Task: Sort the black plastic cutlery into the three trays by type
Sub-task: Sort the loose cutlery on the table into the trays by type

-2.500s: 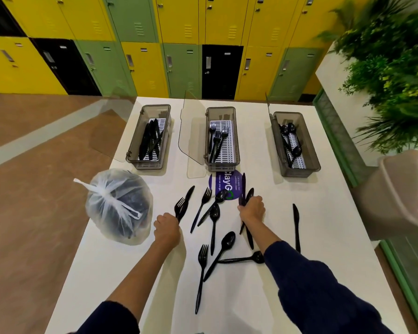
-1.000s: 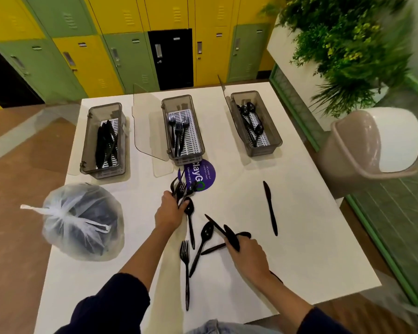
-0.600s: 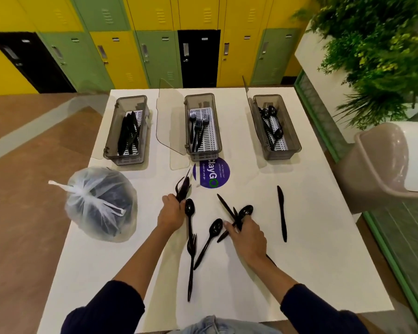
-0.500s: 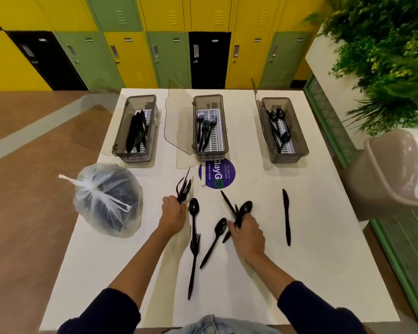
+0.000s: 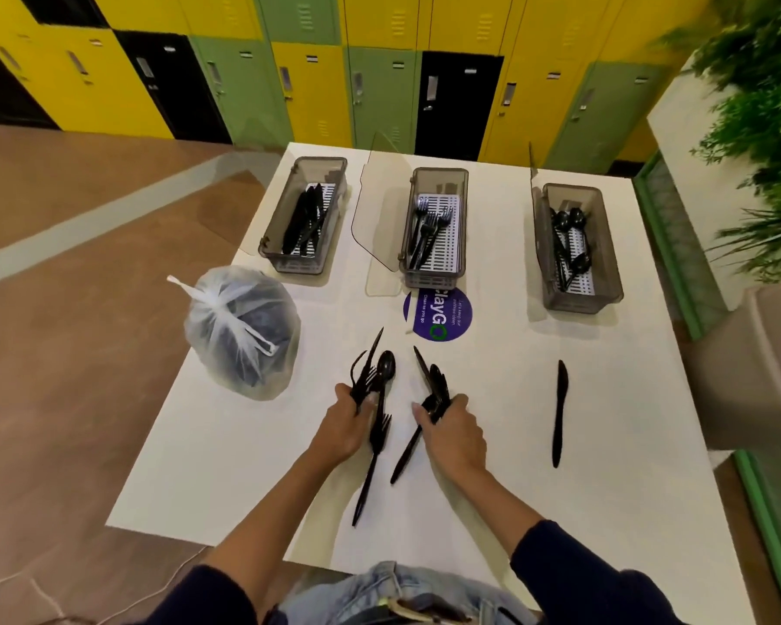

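Trays [image 5: 431,278] behind cutlery [image 5: 370,471] on table [image 5: 582,525], bag [image 5: 240,327] left

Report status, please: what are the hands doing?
Left hand gripping cutlery bunch. Right hand gripping another bunch. Fork, spoon, knife loose on table. Trays unobstructed.

Three smoky see-through trays stand in a row at the far side of the table [image 5: 515,489]. The left tray [image 5: 321,163] holds knives [image 5: 305,223], the middle tray [image 5: 438,174] forks [image 5: 427,236], the right tray [image 5: 571,190] spoons [image 5: 569,236]. Your left hand [image 5: 348,426] grips a fork bundle [image 5: 365,376] with a knife tip poking up. Your right hand [image 5: 452,430] grips a knife-and-spoon bundle [image 5: 436,385]. Between your hands lie a loose spoon [image 5: 385,367] and a loose fork [image 5: 373,466]. A lone knife [image 5: 560,412] lies well off to your right.
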Demonstrator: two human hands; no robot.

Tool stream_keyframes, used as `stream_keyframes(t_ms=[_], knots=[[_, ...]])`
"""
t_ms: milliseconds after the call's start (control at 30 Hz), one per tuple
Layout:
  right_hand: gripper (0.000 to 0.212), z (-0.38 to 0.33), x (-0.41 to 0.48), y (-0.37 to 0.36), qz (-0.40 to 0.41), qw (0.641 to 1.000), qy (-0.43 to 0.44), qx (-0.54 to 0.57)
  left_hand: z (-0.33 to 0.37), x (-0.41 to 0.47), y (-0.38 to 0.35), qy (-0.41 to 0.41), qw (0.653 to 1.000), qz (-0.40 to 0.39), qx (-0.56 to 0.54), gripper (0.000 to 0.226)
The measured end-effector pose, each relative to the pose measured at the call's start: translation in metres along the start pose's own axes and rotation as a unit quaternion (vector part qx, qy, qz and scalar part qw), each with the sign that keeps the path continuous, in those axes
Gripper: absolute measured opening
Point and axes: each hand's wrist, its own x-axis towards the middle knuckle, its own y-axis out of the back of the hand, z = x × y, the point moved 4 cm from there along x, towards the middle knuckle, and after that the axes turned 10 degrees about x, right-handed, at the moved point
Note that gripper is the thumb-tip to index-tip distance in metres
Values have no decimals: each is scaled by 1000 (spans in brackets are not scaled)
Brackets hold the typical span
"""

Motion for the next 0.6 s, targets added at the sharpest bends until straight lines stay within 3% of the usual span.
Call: stream_keyframes(t_ms=[67, 233, 433, 533, 600], knots=[[53, -1, 0, -3, -18, 999, 16, -38, 2, 2, -2, 8, 1000, 24, -11, 39], [32, -5, 0, -4, -16, 993, 61, -102, 5, 19, -6, 20, 999, 48, -17, 49], [29, 2, 3, 6, 7, 993, 73, -91, 8, 30, -9, 37, 998, 29, 43, 23], [33, 5, 12, 23, 41, 993, 59, -91, 11, 28, -6, 22, 998, 40, 53, 24], [31, 8, 20, 37, 43, 998, 43, -18, 14, 24, -2, 7, 997, 53, 53, 26]])
